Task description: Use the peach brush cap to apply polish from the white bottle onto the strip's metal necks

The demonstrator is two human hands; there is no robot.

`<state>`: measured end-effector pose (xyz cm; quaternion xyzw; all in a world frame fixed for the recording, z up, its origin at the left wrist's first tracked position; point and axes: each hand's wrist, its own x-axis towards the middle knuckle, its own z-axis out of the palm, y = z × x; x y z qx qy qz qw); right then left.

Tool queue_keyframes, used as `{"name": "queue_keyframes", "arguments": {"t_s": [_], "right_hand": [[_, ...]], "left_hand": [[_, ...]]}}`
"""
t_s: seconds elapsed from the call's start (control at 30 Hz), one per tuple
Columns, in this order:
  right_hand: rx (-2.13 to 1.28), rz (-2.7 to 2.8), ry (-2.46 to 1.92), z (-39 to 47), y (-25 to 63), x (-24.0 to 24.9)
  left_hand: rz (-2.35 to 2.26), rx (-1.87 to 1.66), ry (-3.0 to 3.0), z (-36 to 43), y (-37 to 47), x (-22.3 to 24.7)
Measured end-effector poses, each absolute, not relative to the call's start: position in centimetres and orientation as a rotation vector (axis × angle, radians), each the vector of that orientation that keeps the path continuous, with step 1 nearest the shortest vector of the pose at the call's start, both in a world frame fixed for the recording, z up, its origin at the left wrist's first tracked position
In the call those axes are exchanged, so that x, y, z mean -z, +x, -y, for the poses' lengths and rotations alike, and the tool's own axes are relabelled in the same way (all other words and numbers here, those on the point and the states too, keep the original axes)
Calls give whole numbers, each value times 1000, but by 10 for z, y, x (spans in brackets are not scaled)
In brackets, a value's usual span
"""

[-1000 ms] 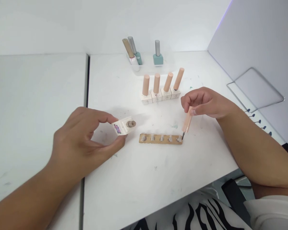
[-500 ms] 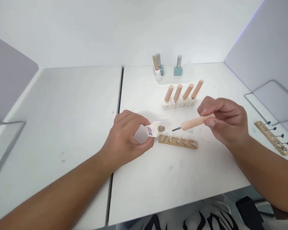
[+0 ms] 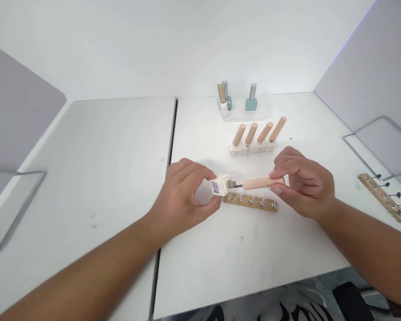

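Note:
Between thumb and fingers, my left hand (image 3: 190, 191) grips a white nail polish bottle (image 3: 220, 185) with a purple flower print, tilted so its neck points right. My right hand (image 3: 302, 180) pinches the peach cap brush (image 3: 260, 183) by its far end. The dark brush tip is at the mouth of the bottle, partly inside it. Just below both lies a wooden strip (image 3: 250, 201) with several clear nail tips on small metal clips.
Several peach-capped bottles (image 3: 254, 145) stand in a row behind my hands. Farther back, a clear tray (image 3: 243, 116) holds a teal bottle (image 3: 251, 104) and two others. At right are another wooden strip (image 3: 384, 198) with dark nail tips and a wire stand (image 3: 364, 154).
My right hand has moved left and slightly down, bringing the brush from beside the bottle into its mouth. The camera view has shifted a little.

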<state>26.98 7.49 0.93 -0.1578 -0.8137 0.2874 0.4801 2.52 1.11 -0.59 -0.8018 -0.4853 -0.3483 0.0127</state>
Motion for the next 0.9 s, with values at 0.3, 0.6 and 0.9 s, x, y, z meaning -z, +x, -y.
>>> {"name": "queue_keyframes", "arguments": {"t_s": [0.3,0.6,0.9], "right_hand": [[-622,1983,-373,-78,269,-8],[-471,2036,-343,-76,263,-9],[-302,2111,-311,-73,257,-8]], "left_hand": [[1512,1064,-2501,-11,26,7],[1488,1067,-2495,-11,27,6],[1490,1073,-2481,-11,30,7]]}}
